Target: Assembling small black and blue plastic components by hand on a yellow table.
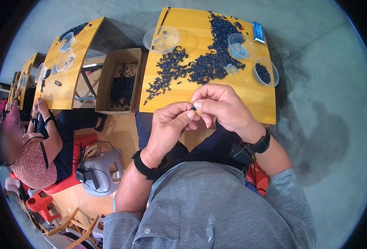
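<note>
My left hand pinches a small dark piece between thumb and forefinger, just off the near edge of the wooden table. From the right, my right hand meets it with thumb and forefinger pressed together at the same piece. Fingers cover most of the piece, so its exact shape is hidden. Beyond my hands, a large heap of short black cylindrical pieces spreads over the tabletop. A small scatter of clear bluish bits lies at the heap's right side.
Clear plastic bowls stand on the table: a wide one far left, one with bluish bits, one with black pieces. A blue box lies far right. An open cardboard box stands left; a co-worker sits beyond.
</note>
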The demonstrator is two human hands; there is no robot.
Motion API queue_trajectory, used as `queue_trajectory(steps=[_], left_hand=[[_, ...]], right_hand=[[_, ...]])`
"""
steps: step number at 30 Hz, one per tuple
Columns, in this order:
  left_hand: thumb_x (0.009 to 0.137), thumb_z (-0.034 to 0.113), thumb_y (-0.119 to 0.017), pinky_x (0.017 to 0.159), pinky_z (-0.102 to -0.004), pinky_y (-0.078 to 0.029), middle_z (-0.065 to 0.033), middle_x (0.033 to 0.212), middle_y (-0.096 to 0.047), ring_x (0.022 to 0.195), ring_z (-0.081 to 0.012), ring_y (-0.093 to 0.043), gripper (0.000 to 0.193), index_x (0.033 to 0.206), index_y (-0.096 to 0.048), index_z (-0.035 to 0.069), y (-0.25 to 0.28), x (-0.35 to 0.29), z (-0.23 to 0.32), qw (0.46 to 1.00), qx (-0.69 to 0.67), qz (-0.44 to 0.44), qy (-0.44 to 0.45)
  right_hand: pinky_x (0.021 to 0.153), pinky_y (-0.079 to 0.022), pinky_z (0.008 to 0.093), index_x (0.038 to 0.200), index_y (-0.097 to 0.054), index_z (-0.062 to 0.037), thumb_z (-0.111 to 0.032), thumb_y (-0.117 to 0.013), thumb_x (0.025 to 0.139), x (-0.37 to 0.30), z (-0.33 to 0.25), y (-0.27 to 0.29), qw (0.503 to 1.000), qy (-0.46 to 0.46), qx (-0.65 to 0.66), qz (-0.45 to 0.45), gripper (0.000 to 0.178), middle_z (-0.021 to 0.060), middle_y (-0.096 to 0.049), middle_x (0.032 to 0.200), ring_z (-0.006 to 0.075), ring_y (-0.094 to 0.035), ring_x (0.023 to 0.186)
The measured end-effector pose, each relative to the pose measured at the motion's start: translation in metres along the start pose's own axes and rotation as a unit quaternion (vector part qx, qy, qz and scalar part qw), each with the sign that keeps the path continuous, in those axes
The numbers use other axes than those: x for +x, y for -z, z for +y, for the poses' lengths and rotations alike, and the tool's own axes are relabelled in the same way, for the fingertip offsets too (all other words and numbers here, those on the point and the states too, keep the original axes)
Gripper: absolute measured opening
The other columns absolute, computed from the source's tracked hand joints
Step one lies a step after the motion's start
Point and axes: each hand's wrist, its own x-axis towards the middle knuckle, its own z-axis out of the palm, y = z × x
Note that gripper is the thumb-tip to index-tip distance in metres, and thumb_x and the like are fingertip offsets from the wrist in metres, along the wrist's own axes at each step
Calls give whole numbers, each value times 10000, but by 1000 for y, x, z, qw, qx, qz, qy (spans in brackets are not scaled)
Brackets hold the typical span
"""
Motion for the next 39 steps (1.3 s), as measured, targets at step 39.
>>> queue_trajectory(steps=[39], left_hand=[[820, -43, -580, 884, -279, -427, -139, 1198, -555, 1056, -175, -535, 118, 913, -652, -55, -8, 8, -5, 986, 88, 38, -135]], right_hand=[[447, -547, 282, 885, -574, -26, -203, -593, 886, -4, 1, -4, 972, -141, 174, 67, 178, 9, -552, 663, 87, -557, 483]])
